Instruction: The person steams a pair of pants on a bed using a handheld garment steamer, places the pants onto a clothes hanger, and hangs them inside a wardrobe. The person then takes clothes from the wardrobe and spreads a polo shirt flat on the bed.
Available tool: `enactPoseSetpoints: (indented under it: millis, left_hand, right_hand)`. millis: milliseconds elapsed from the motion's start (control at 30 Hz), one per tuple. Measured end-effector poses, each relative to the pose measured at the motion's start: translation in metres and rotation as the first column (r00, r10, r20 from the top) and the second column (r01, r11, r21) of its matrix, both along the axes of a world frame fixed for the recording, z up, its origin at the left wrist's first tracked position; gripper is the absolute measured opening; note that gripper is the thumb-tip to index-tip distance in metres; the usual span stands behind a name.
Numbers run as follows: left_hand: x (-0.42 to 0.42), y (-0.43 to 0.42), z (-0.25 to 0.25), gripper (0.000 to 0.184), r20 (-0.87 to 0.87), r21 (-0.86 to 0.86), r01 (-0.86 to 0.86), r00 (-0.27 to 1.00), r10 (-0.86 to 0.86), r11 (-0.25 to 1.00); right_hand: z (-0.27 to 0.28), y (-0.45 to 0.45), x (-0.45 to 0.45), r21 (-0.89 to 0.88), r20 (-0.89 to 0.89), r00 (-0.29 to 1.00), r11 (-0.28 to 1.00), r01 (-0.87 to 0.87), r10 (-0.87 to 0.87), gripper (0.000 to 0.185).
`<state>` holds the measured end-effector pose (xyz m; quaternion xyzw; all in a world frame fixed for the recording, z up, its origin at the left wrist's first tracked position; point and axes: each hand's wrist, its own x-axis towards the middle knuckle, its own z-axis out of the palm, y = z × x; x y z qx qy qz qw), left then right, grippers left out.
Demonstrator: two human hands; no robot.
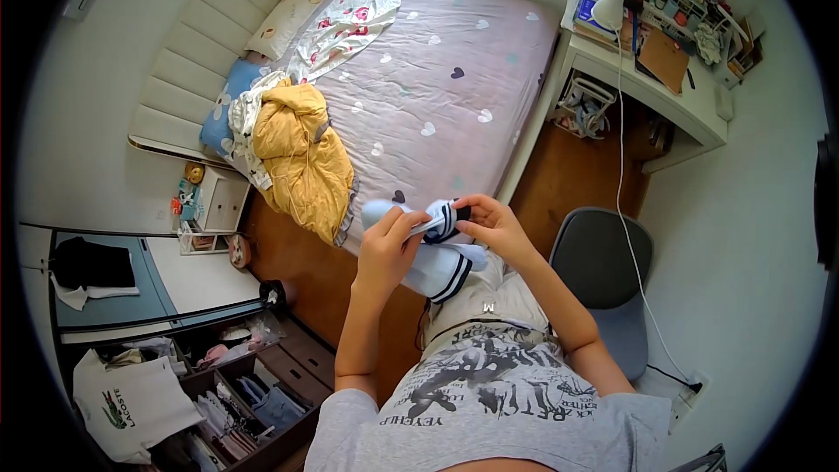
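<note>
A pair of pale socks with dark stripes is in front of my waist. One striped sock (444, 220) is stretched between both hands, its dark-banded cuff toward the right. The other sock (433, 273) hangs just below it, over the light trousers. My left hand (390, 249) is closed, with its thumb and fingers pinching the fabric of the upper sock. My right hand (495, 229) pinches the cuff of that sock between thumb and fingertips. The left fingers cover part of the upper sock.
Ahead stands a bed (454, 122) with a yellow jacket (301, 153) at its left side. A grey chair (601, 258) is close on the right, by a desk (699, 109) and a hanging white cable (620, 149). Lower left, open drawers (223, 376) hold clothes.
</note>
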<state>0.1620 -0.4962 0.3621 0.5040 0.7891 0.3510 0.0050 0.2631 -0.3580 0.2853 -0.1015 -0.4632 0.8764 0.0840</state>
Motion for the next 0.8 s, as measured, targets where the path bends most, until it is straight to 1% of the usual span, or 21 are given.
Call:
enactPoseSetpoints:
  millis: [100, 133, 167, 200, 233, 267, 300, 367, 400, 433, 500, 533, 567, 600, 633, 667, 700, 733, 767, 800]
  left_hand:
    - [-0.017, 0.002, -0.001, 0.021, 0.023, 0.021, -0.038, 0.999, 0.038, 0.999]
    - [-0.02, 0.002, -0.001, 0.021, 0.061, 0.021, -0.056, 0.997, 0.055, 0.998]
    - [-0.024, 0.004, -0.002, 0.02, 0.097, 0.022, -0.076, 0.993, 0.073, 0.997]
    - [-0.029, 0.006, -0.004, 0.02, 0.1, 0.038, -0.086, 0.992, 0.082, 0.996]
    - [-0.032, 0.008, -0.008, 0.018, 0.123, 0.028, -0.091, 0.989, 0.087, 0.995]
    - [-0.036, 0.01, -0.012, 0.016, 0.146, 0.017, -0.097, 0.985, 0.094, 0.995]
    - [-0.038, 0.013, -0.016, 0.016, 0.149, 0.027, -0.113, 0.983, 0.108, 0.993]
    - [-0.044, 0.021, -0.023, 0.019, 0.195, 0.001, -0.129, 0.973, 0.126, 0.992]
    - [-0.047, 0.024, -0.025, 0.022, 0.228, -0.03, -0.137, 0.964, 0.14, 0.99]
    - [-0.049, 0.026, -0.029, 0.022, 0.242, -0.026, -0.157, 0.957, 0.159, 0.987]
    - [-0.054, 0.032, -0.041, 0.022, 0.293, -0.057, -0.265, 0.917, 0.27, 0.963]
    - [-0.056, 0.035, -0.046, 0.022, 0.297, -0.053, -0.29, 0.909, 0.293, 0.955]
    - [-0.058, 0.037, -0.05, 0.021, 0.35, -0.067, -0.326, 0.877, 0.328, 0.943]
    - [-0.058, 0.041, -0.054, 0.02, 0.403, -0.084, -0.361, 0.84, 0.363, 0.929]
    - [-0.058, 0.045, -0.059, 0.02, 0.405, -0.085, -0.384, 0.83, 0.384, 0.919]
    - [-0.057, 0.053, -0.065, 0.019, 0.431, -0.061, -0.415, 0.81, 0.399, 0.908]
    - [-0.056, 0.06, -0.07, 0.019, 0.454, -0.034, -0.446, 0.79, 0.412, 0.894]
    - [-0.057, 0.068, -0.073, 0.017, 0.46, -0.072, -0.457, 0.774, 0.436, 0.887]
    - [-0.059, 0.075, -0.077, 0.017, 0.455, -0.071, -0.482, 0.763, 0.458, 0.873]
    - [-0.061, 0.083, -0.08, 0.018, 0.306, 0.002, -0.492, 0.829, 0.468, 0.87]
  right_hand:
    - [-0.003, 0.023, -0.02, 0.023, 0.038, 0.999, 1.0, 0.009, -0.01, 0.022]
    - [0.0, 0.031, -0.026, 0.052, 0.055, 0.998, 0.998, 0.04, -0.043, 0.023]
    - [0.006, 0.04, -0.03, 0.068, 0.06, 0.998, 0.997, 0.032, -0.036, 0.023]
    - [0.014, 0.049, -0.035, 0.283, 0.103, 0.991, 0.957, 0.059, -0.091, 0.022]
    - [0.02, 0.056, -0.041, 0.484, 0.131, 0.98, 0.872, 0.069, -0.15, 0.022]
    - [0.02, 0.06, -0.048, 0.599, 0.095, 0.966, 0.789, 0.136, -0.238, 0.021]
    - [0.024, 0.065, -0.054, 0.607, 0.095, 0.97, 0.785, 0.121, -0.224, 0.021]
    - [0.033, 0.078, -0.065, 0.821, -0.032, 0.948, 0.532, 0.206, -0.317, 0.02]
    - [0.035, 0.083, -0.073, 0.851, -0.148, 0.931, 0.437, 0.292, -0.332, 0.018]
    - [0.036, 0.089, -0.078, 0.857, -0.137, 0.94, 0.438, 0.27, -0.312, 0.018]
    - [0.038, 0.103, -0.089, 0.877, -0.275, 0.883, 0.276, 0.392, -0.38, 0.014]
    - [0.041, 0.111, -0.094, 0.864, -0.312, 0.864, 0.26, 0.431, -0.395, 0.013]
    - [0.049, 0.119, -0.1, 0.874, -0.371, 0.851, 0.169, 0.455, -0.371, 0.015]
    - [0.053, 0.127, -0.106, 0.87, -0.41, 0.84, 0.124, 0.477, -0.357, 0.015]
    - [0.055, 0.135, -0.111, 0.862, -0.449, 0.826, 0.079, 0.501, -0.341, 0.016]
    - [0.058, 0.144, -0.115, 0.862, -0.461, 0.828, 0.061, 0.503, -0.32, 0.016]
    - [0.06, 0.153, -0.121, 0.861, -0.463, 0.835, 0.073, 0.503, -0.297, 0.016]
    - [0.062, 0.162, -0.128, 0.853, -0.477, 0.826, 0.067, 0.517, -0.3, 0.016]
    - [0.063, 0.171, -0.134, 0.844, -0.493, 0.816, 0.062, 0.533, -0.302, 0.016]
    - [0.062, 0.181, -0.14, 0.853, -0.475, 0.826, 0.071, 0.516, -0.303, 0.015]
